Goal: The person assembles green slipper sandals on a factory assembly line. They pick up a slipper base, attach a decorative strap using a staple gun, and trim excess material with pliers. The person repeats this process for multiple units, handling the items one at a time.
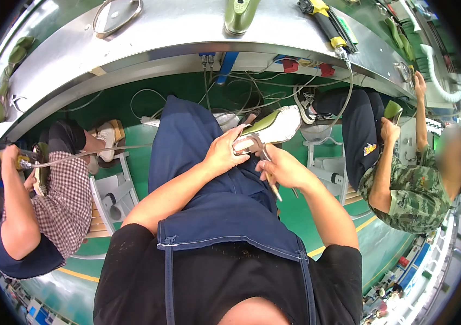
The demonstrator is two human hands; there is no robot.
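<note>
Over my lap, covered by a dark blue apron [187,138], a green and white shoe upper [276,127] lies tilted, its pale underside facing up and its toe pointing to the far right. My left hand [224,150] is wrapped round its near left end. My right hand [286,167] is closed round the handles of a pair of pincers [263,153]. The pincers' jaws are at the near edge of the shoe, close to my left fingers. Whether they grip the material I cannot tell.
A metal workbench [176,27] curves across the far side, bearing a green shoe last [238,19], a yellow and black corded tool [325,24] and a round-rimmed object [114,19]. Cables [263,89] hang below it. Co-workers sit left [60,216] and right [412,187], each holding work.
</note>
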